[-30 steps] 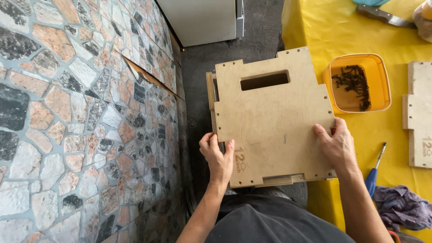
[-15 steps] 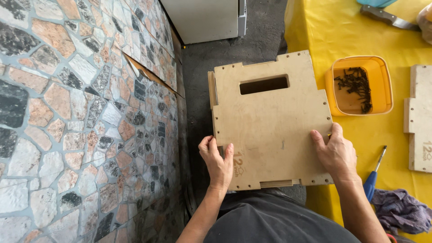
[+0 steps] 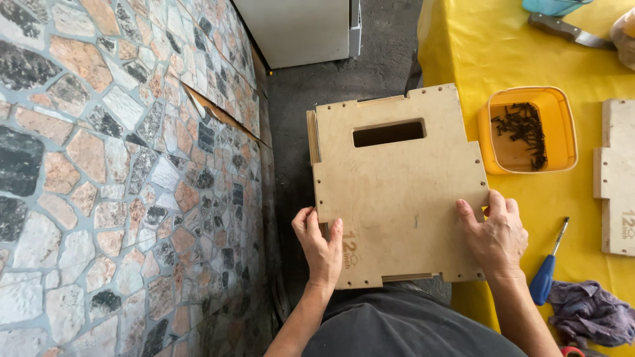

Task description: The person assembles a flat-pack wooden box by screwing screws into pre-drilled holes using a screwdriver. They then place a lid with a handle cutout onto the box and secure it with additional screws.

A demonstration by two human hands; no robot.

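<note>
I hold a flat plywood box (image 3: 397, 192) with a rectangular slot handle near its far side, resting on my lap between a stone wall and a yellow table. My left hand (image 3: 322, 248) grips its near left corner, fingers over the top panel. My right hand (image 3: 495, 235) presses on the near right corner, next to the table's edge. The box's top panel has small screw holes along its edges.
A yellow-covered table (image 3: 463, 46) on the right carries an orange tub of dark screws (image 3: 528, 129), a blue-handled screwdriver (image 3: 548, 268), another plywood panel (image 3: 618, 175), a grey rag (image 3: 585, 311) and a knife (image 3: 569, 30). A stone-tiled wall (image 3: 119, 178) stands left; a white cabinet (image 3: 297, 30) ahead.
The box has shifted slightly toward the table, and my right hand has slid from its right edge down to the near right corner. My left hand keeps its grip.
</note>
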